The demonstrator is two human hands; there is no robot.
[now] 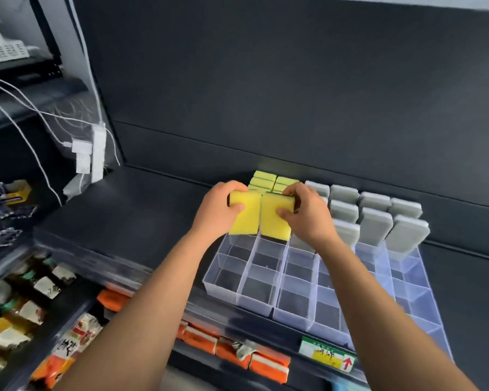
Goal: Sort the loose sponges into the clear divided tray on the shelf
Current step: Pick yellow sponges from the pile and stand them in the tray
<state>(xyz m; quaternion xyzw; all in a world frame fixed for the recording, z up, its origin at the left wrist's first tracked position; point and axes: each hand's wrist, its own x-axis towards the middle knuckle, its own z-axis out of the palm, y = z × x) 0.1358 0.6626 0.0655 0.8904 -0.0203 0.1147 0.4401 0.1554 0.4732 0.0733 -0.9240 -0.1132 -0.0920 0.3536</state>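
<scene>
Dark shelf (141, 201) carrying clear divided tray (239, 300); left grip (216, 213) pinching one yellow sponge (244, 218), right grip (307, 215) pinching second sponge (275, 221), both upright over left compartments, likely to slot edgewise before stored yellow row (266, 179)

Dark back panel (266, 80), dark shelf (124, 204), white cables (26, 108)

a white power strip (98, 149) with plugged adapters and white cables (26, 108) hangs up and left of the left hand (218, 213). a white perforated basket (6, 52) sits farther up-left. labelled bottles (40, 289) stand in rows below-left of that hand. orange packets (268, 365) lie on the lower shelf, below both hands. a green and yellow price label (329, 356) with a red arrow sits on the shelf edge below the right hand (308, 215). a dark back panel (266, 94) rises behind both hands.
</scene>
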